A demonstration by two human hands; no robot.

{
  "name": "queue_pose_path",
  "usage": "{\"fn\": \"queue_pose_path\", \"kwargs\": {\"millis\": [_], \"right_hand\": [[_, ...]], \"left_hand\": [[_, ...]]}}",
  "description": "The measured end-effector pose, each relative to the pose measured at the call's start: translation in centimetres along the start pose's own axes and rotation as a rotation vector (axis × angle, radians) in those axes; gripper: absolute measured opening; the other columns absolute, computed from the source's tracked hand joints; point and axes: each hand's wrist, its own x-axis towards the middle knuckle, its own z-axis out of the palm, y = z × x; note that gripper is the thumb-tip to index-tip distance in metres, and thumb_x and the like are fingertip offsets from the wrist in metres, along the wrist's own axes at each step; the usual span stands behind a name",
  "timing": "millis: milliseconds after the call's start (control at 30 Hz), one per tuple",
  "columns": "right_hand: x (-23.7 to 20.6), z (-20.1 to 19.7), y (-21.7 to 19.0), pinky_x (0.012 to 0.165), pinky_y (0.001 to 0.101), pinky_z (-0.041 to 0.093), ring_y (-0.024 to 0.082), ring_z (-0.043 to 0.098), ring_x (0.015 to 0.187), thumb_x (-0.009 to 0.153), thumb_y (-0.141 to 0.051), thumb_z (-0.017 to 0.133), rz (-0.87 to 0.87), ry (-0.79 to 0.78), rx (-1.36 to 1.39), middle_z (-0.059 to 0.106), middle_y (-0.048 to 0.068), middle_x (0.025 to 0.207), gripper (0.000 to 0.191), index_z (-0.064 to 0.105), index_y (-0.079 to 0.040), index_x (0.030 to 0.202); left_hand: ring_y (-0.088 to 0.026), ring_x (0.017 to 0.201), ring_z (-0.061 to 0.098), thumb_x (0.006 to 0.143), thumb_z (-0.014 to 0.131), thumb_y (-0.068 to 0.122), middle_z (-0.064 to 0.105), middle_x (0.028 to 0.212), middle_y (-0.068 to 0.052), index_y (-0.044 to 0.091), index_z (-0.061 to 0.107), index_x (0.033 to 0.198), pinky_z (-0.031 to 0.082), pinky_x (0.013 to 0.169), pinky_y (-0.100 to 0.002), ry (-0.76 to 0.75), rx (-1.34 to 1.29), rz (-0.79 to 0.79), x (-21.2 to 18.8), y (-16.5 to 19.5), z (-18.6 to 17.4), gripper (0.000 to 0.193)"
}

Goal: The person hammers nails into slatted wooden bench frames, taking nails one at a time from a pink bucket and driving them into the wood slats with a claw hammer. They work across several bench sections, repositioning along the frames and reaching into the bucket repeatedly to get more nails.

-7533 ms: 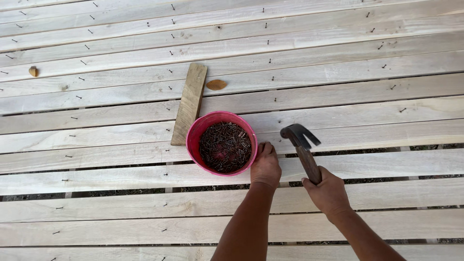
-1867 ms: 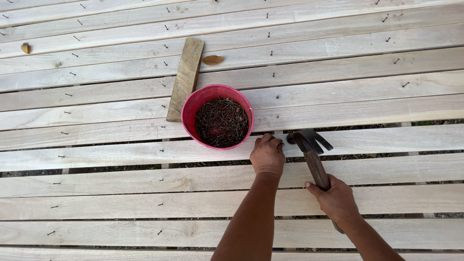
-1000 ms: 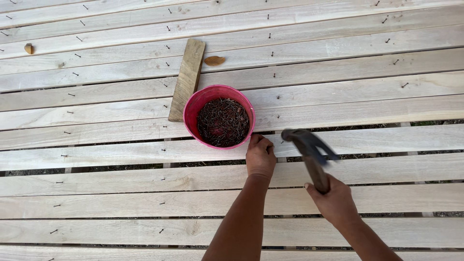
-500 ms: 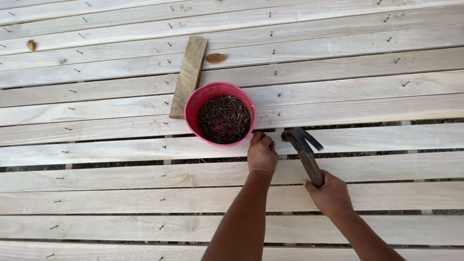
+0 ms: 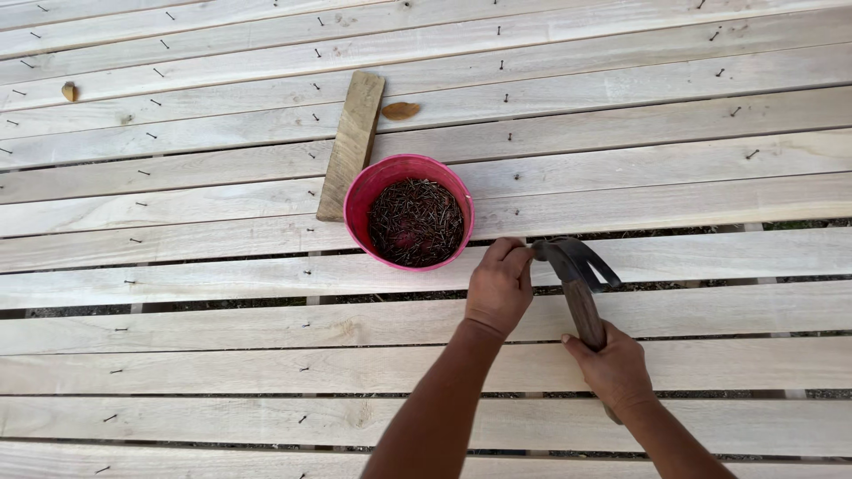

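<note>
My right hand grips the wooden handle of a claw hammer, whose dark metal head is down by the fingers of my left hand. My left hand is curled with fingertips pinched on a pale plank, as if holding a nail; the nail itself is hidden by the fingers. Just left of that hand stands a pink bowl full of dark nails.
Pale wooden planks run left to right with narrow gaps and several nails sticking up. A short loose board lies behind the bowl. A brown leaf and a small brown scrap rest on the far planks.
The hammer has swung up and down beside my left hand; its head is now lower and touching close to the left fingertips. The bowl and left hand stay put.
</note>
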Motion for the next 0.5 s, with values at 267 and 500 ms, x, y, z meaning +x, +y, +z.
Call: {"fn": "queue_pose_path", "kwargs": {"millis": [267,500], "right_hand": [[-0.1,-0.2,-0.6,0.048,0.0375,0.050,0.017,0.056,0.046,0.089,-0.040,0.076,0.119,-0.006,0.014,0.063,0.009,0.059,0.037,0.069,-0.004,0.089],[0.2,0.1,-0.3,0.048,0.0384,0.052,0.018,0.057,0.046,0.089,-0.040,0.075,0.112,0.010,0.007,0.062,0.009,0.057,0.038,0.069,-0.002,0.087]], "left_hand": [[-0.036,0.118,0.058,0.084,0.066,-0.001,0.060,0.131,-0.016,0.005,0.070,0.112,0.055,0.096,-0.043,0.041,0.400,-0.347,7.7,-3.8,-6.0,0.029],[-0.036,0.124,0.058,0.090,0.065,0.006,0.058,0.135,-0.013,0.011,0.072,0.116,0.054,0.100,-0.044,-0.257,0.508,-0.587,8.8,-3.2,-6.9,0.027]]}}
